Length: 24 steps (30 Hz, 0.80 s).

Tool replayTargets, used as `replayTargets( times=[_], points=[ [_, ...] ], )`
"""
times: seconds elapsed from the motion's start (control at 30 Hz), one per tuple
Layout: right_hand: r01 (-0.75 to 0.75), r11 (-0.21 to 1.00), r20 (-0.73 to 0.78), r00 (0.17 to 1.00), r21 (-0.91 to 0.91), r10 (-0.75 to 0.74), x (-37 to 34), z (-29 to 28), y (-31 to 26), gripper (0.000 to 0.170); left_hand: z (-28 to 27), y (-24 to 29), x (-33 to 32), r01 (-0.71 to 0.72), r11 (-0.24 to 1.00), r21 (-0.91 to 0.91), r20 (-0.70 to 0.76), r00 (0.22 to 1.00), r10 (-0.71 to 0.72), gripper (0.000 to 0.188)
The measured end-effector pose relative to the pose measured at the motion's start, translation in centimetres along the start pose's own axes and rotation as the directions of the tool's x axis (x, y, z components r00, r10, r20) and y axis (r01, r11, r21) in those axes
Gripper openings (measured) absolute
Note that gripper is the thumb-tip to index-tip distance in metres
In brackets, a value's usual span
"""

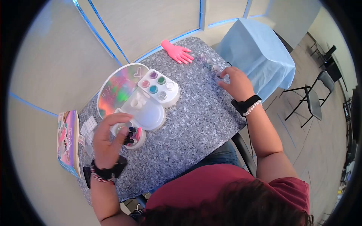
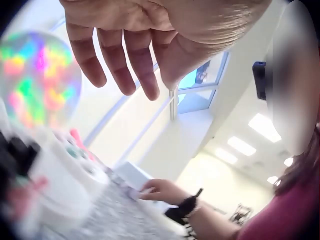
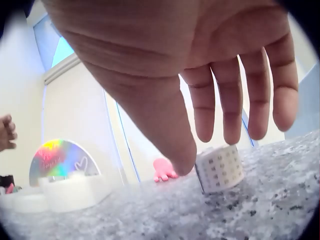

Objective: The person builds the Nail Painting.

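Observation:
My right hand (image 1: 239, 83) reaches to the far right edge of the speckled table. Below its fingers in the right wrist view stands a small white roll (image 3: 222, 170) printed with rows of little squares. The thumb tip is right at the roll's left side, and the other fingers hang loosely extended over its top. My left hand (image 1: 106, 143) is raised over a round white holder (image 1: 141, 142) of black-capped bottles (image 1: 132, 135), its fingers loosely bent with nothing in them. Beside it is a white base (image 1: 151, 118) with an iridescent round panel (image 1: 117, 90).
A white tray of glitter pots (image 1: 171, 98) joins the base. A pink model hand (image 1: 175, 52) lies at the back. Small clear containers (image 1: 208, 64) line the right edge. An upright box (image 1: 68, 141) and white sheets (image 1: 89, 126) are at left. A blue-draped table (image 1: 260, 52) stands beyond.

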State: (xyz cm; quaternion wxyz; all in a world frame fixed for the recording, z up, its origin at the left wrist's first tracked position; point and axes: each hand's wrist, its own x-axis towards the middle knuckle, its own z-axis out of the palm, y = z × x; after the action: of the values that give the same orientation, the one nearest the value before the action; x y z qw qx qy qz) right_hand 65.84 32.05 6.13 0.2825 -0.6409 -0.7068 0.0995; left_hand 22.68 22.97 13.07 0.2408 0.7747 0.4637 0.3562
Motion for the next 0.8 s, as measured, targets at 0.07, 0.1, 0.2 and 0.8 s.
replayTargets(
  times=[0.07, 0.1, 0.2, 0.8],
  points=[
    [-0.002, 0.984, 0.008, 1.000, -0.177, 0.003, 0.5, 0.9, 0.0, 0.014, 3.2, 1.3, -0.1, 0.120, 0.912, -0.393, 0.054, 0.993, -0.107, 0.025],
    [0.007, 0.984, 0.011, 1.000, -0.177, -0.005, 0.6, 0.9, -0.3, 0.014, 4.9, 1.3, -0.1, 0.137, 0.890, -0.436, 0.091, 0.990, -0.107, 0.027],
    [0.005, 0.981, 0.002, 1.000, -0.193, -0.005, -0.2, 1.1, -1.6, 0.008, 8.7, 1.3, 0.2, 0.192, 0.856, -0.481, 0.150, 0.979, -0.135, 0.031],
    [0.114, 0.757, 0.150, 0.951, 0.643, -0.271, -7.0, 4.2, -12.2, 0.051, 12.8, -1.0, -0.6, 0.256, 0.617, -0.744, 0.088, 0.953, -0.290, 0.053]
  ],
)
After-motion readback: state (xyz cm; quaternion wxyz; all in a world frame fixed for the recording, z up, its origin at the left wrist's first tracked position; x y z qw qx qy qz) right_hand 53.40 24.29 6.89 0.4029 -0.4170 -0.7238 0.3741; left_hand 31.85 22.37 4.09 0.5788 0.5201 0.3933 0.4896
